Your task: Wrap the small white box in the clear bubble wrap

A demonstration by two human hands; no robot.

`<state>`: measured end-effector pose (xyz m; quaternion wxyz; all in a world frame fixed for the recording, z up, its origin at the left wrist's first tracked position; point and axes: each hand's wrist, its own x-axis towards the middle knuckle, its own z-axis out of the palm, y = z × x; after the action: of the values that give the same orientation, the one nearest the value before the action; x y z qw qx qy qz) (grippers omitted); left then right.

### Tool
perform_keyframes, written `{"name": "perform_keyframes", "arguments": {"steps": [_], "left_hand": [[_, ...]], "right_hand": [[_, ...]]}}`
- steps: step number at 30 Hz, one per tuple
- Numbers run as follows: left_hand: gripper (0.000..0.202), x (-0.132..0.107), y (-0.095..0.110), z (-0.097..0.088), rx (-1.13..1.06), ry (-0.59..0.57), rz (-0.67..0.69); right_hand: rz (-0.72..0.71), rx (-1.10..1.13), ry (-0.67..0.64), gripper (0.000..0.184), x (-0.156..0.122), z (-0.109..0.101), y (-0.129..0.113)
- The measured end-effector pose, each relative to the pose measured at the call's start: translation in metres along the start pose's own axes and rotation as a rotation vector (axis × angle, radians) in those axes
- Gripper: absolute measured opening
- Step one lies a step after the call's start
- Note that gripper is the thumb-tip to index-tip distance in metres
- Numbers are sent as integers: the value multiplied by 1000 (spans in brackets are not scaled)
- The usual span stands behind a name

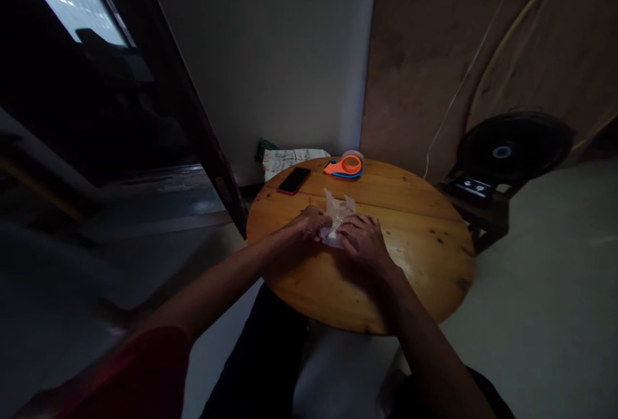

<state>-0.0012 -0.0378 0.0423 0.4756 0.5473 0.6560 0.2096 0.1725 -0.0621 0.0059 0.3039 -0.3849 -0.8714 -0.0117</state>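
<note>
A thin, whitish plastic bag [340, 208] lies crumpled on the round wooden table, its loose top end pointing away from me. My left hand [313, 223] grips the bag's left side, the fingers curled in. On the right edge rests my right hand [363, 237], its fingers bent over the plastic and pressing it together. Something pale shows inside the bag between the hands, but I cannot make out what it is.
Behind the bag, an orange and blue tape dispenser [348, 165] and a dark phone [294, 181] lie on the wooden table [425, 245]. A printed white sack [294, 157] sits beyond the far edge. To the right stands a black fan [516, 148]; a door frame [193, 103] rises at left.
</note>
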Motion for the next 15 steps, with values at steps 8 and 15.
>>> {"name": "perform_keyframes", "arguments": {"steps": [8, 15], "left_hand": [[14, -16, -3, -5, -142, -155, 149], [17, -18, -34, 19, 338, 197, 740]], "right_hand": [[51, 100, -9, 15, 1, -3, 2], [156, 238, 40, 16, -1, 0, 6]]}}
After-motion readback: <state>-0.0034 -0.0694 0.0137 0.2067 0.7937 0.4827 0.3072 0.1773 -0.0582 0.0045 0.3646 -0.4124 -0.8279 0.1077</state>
